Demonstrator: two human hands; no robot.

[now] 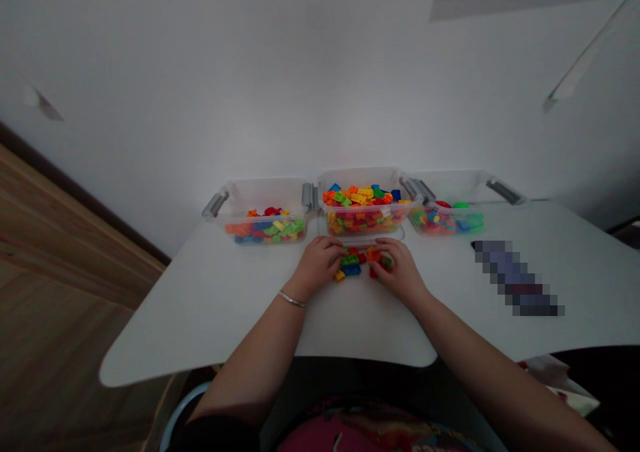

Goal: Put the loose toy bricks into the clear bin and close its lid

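Note:
A small cluster of toy bricks lies on the white table between my two hands. Curled inward at its left side is my left hand, fingertips and thumb around a green toy brick. Just in front of that brick are a blue brick and a yellow brick. On the other side my right hand holds an orange toy brick between thumb and fingers. A red brick sits at the back of the cluster. My fingers partly hide several of the bricks.
Three clear bins stand along the wall: a left bin, a middle bin and a right bin, with colourful plastic pieces inside. A pixelated dark object lies at the right of the table.

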